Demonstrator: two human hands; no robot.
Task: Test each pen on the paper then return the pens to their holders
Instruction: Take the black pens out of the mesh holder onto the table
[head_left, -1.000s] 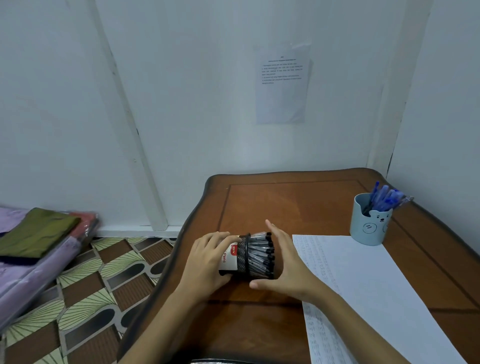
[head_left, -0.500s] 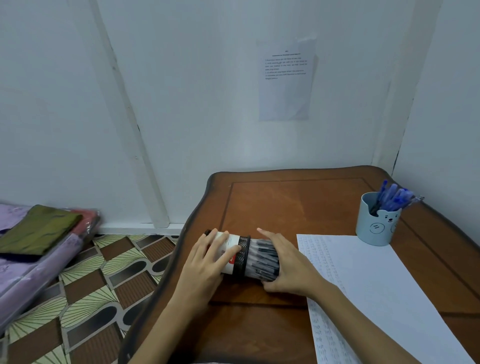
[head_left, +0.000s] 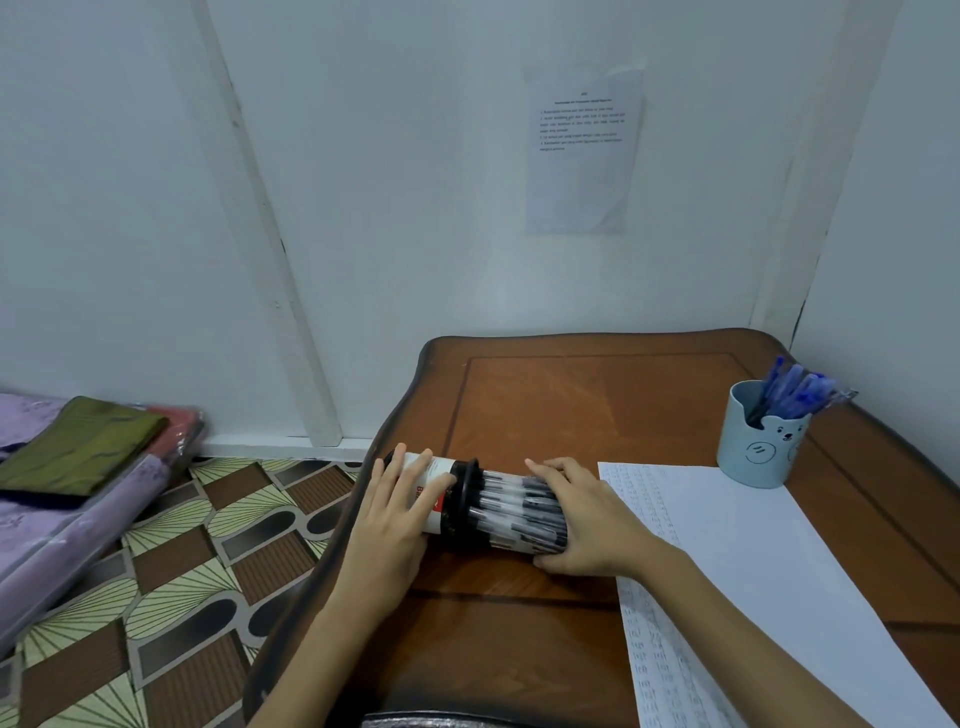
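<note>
As both forearms came up from the bottom edge, they met at a pen holder (head_left: 470, 480) lying on its side on the near left part of the table (head_left: 597, 405), mouth pointing right. It was a black mesh tube with a white and red label toward its closed end, which sat close to the table's left edge. The left hand (head_left: 395, 512) lay on the labelled end, fingers wrapped over the top of the tube, thumb hidden. The right hand (head_left: 587, 525) was clamped round the bundle of black pens (head_left: 514, 506) sticking out of the mouth, fingers over the top, thumb tucked under on the near side. How deep the pens sat in the holder couldn't be told.

Just right of the right hand, a white sheet of paper (head_left: 727, 545) lay flat on the table, running down to the bottom right of the view. Its left strip carried rows of small scribbles. The right forearm crossed the paper's left edge.

Further back on the right, just past the paper's far corner, a pale blue cup (head_left: 758, 447) with a bear face stood upright, holding a bunch of blue pens (head_left: 795, 395) that leaned right. It stood well apart from both hands.

Off the table to the left were patterned floor tiles (head_left: 182, 571), then a stack of folded cloth (head_left: 78, 447) with an olive piece on top. On the wall behind the table hung a printed sheet (head_left: 582, 156), text too small to read.
</note>
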